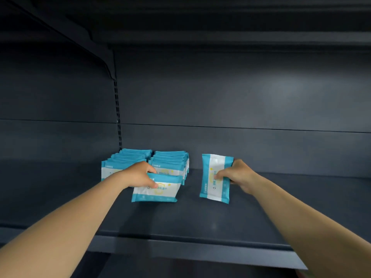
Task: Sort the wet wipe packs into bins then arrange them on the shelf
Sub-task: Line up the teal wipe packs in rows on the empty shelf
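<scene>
Shelving wipe packs, one pinched in each hand.
Left hand (140, 174) holds its pack (156, 189) lengthwise just before the right-hand row (170, 163); right hand (235, 174) grips an upright pack (215, 177) beside it.

Dark grey metal shelf board (200, 223), spanning the lower half of the frame. On it, left of centre toward the back: two adjacent rows of upright blue-and-white wet wipe packs, the left row (124, 160) and the right row (172, 161), standing close together front to back.
</scene>
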The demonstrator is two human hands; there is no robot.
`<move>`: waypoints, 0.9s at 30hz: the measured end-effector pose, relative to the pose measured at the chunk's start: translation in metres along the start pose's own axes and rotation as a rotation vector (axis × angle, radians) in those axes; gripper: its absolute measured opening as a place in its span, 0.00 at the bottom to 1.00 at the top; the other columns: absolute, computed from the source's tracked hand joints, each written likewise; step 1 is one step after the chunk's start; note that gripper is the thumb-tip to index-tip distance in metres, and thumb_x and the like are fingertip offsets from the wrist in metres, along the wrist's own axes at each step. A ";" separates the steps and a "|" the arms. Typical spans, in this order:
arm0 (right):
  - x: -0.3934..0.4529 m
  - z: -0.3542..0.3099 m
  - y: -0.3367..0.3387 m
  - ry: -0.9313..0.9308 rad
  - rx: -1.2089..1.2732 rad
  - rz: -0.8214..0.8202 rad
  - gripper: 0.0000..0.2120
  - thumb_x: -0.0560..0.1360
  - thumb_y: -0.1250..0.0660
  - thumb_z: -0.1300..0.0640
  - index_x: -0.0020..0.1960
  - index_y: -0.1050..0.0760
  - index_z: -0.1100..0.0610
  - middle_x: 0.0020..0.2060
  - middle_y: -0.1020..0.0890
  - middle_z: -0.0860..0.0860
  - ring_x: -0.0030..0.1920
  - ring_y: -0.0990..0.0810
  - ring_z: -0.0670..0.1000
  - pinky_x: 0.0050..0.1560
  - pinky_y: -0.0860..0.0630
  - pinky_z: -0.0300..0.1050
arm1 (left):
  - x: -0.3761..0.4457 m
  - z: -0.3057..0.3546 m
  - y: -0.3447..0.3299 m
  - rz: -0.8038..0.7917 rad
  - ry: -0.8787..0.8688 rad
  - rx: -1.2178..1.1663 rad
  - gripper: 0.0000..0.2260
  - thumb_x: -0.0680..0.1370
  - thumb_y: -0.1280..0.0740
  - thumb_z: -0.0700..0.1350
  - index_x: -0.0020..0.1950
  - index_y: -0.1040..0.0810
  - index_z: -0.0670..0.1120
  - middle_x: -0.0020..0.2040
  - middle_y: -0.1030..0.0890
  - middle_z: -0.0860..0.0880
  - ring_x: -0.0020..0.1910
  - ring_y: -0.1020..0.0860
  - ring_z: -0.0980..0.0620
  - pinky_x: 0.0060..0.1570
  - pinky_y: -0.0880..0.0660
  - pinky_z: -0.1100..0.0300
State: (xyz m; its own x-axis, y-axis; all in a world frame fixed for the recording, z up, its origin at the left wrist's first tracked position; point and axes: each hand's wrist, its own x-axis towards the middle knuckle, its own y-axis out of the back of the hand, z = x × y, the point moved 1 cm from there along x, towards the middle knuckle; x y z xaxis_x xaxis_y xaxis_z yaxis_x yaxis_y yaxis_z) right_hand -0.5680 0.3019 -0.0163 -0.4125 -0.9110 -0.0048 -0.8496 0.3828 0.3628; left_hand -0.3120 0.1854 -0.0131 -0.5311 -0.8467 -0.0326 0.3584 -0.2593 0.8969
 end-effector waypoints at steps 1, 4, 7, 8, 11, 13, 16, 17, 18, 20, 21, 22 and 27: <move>0.001 -0.001 -0.001 0.006 -0.022 -0.004 0.10 0.67 0.30 0.71 0.46 0.22 0.62 0.46 0.15 0.56 0.46 0.16 0.53 0.50 0.21 0.46 | 0.006 -0.002 0.000 -0.009 -0.005 0.029 0.24 0.73 0.28 0.48 0.68 0.28 0.45 0.68 0.28 0.51 0.66 0.29 0.51 0.62 0.33 0.61; 0.003 -0.007 -0.002 0.027 -0.112 -0.022 0.10 0.68 0.30 0.71 0.45 0.23 0.60 0.45 0.15 0.54 0.46 0.16 0.52 0.50 0.21 0.46 | 0.024 -0.008 -0.001 -0.010 -0.031 0.103 0.10 0.73 0.28 0.49 0.52 0.22 0.49 0.50 0.24 0.51 0.49 0.24 0.53 0.48 0.30 0.61; 0.004 -0.015 -0.003 0.041 -0.265 -0.037 0.08 0.67 0.29 0.70 0.43 0.24 0.62 0.44 0.16 0.55 0.45 0.17 0.53 0.48 0.21 0.45 | 0.040 -0.011 -0.006 0.006 -0.109 0.180 0.22 0.72 0.28 0.48 0.31 0.42 0.49 0.32 0.43 0.51 0.30 0.44 0.52 0.32 0.47 0.59; 0.004 -0.018 -0.003 0.042 -0.319 -0.032 0.08 0.67 0.28 0.69 0.42 0.25 0.62 0.43 0.16 0.56 0.43 0.17 0.53 0.45 0.22 0.44 | 0.043 -0.010 -0.007 0.031 -0.144 0.209 0.24 0.72 0.28 0.48 0.31 0.44 0.49 0.31 0.44 0.51 0.30 0.45 0.52 0.32 0.48 0.58; 0.004 -0.025 -0.003 0.038 -0.455 -0.009 0.09 0.67 0.27 0.67 0.42 0.25 0.60 0.40 0.17 0.54 0.37 0.20 0.48 0.33 0.26 0.35 | 0.056 -0.009 -0.010 0.083 -0.190 0.271 0.23 0.73 0.28 0.49 0.31 0.43 0.49 0.31 0.43 0.51 0.31 0.44 0.53 0.31 0.47 0.59; 0.005 -0.028 -0.002 0.027 -0.559 -0.018 0.08 0.67 0.26 0.66 0.41 0.25 0.59 0.40 0.17 0.52 0.37 0.21 0.48 0.32 0.28 0.33 | 0.066 -0.007 -0.012 0.102 -0.202 0.322 0.18 0.74 0.29 0.50 0.32 0.36 0.48 0.32 0.36 0.52 0.32 0.37 0.53 0.32 0.41 0.60; 0.006 -0.034 0.000 -0.001 -0.773 -0.036 0.09 0.67 0.25 0.62 0.37 0.25 0.56 0.41 0.19 0.51 0.36 0.23 0.48 0.30 0.31 0.34 | 0.080 -0.003 -0.012 0.137 -0.255 0.449 0.10 0.74 0.31 0.53 0.47 0.21 0.47 0.46 0.21 0.51 0.50 0.25 0.49 0.55 0.30 0.55; 0.006 -0.036 0.001 -0.018 -0.830 -0.041 0.10 0.67 0.24 0.61 0.37 0.26 0.55 0.41 0.19 0.51 0.36 0.23 0.47 0.30 0.31 0.34 | 0.085 -0.003 -0.013 0.168 -0.260 0.490 0.11 0.74 0.31 0.54 0.50 0.21 0.48 0.50 0.21 0.51 0.55 0.26 0.48 0.60 0.33 0.54; 0.007 -0.038 0.002 -0.035 -0.877 -0.046 0.10 0.67 0.24 0.60 0.37 0.26 0.55 0.40 0.19 0.50 0.35 0.23 0.47 0.30 0.31 0.34 | 0.091 -0.003 -0.013 0.194 -0.263 0.526 0.12 0.74 0.32 0.54 0.52 0.21 0.48 0.52 0.21 0.51 0.58 0.27 0.48 0.64 0.36 0.53; 0.009 -0.039 0.002 -0.058 -0.931 -0.061 0.10 0.67 0.24 0.60 0.38 0.26 0.56 0.42 0.18 0.50 0.37 0.22 0.47 0.30 0.30 0.34 | 0.100 -0.004 -0.015 0.231 -0.261 0.573 0.12 0.75 0.32 0.54 0.54 0.21 0.49 0.55 0.21 0.50 0.61 0.30 0.48 0.67 0.40 0.52; 0.010 -0.039 0.002 -0.064 -0.939 -0.069 0.09 0.67 0.24 0.60 0.39 0.25 0.56 0.44 0.17 0.51 0.39 0.20 0.48 0.31 0.29 0.34 | 0.104 -0.005 -0.016 0.237 -0.261 0.580 0.13 0.74 0.31 0.54 0.55 0.22 0.50 0.55 0.21 0.50 0.62 0.30 0.48 0.68 0.41 0.52; 0.010 -0.039 0.002 -0.066 -0.942 -0.072 0.09 0.67 0.24 0.60 0.39 0.25 0.56 0.45 0.16 0.51 0.40 0.20 0.48 0.32 0.29 0.35 | 0.106 -0.006 -0.016 0.239 -0.265 0.578 0.13 0.74 0.31 0.54 0.55 0.22 0.50 0.55 0.21 0.50 0.62 0.30 0.48 0.68 0.41 0.52; 0.015 -0.037 -0.001 -0.075 -0.865 -0.022 0.10 0.67 0.24 0.60 0.45 0.21 0.59 0.46 0.16 0.52 0.45 0.19 0.51 0.37 0.26 0.37 | 0.108 -0.010 -0.013 0.253 -0.290 0.544 0.15 0.72 0.29 0.57 0.52 0.22 0.50 0.53 0.21 0.52 0.59 0.28 0.49 0.65 0.38 0.53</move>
State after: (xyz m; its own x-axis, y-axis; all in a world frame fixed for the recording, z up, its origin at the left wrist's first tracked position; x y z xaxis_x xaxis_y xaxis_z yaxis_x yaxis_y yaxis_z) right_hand -0.5613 0.2819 0.0178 -0.4451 -0.8927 -0.0703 -0.3215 0.0860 0.9430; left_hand -0.3666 0.0925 -0.0329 -0.6940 -0.6714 0.2599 0.1009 0.2668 0.9585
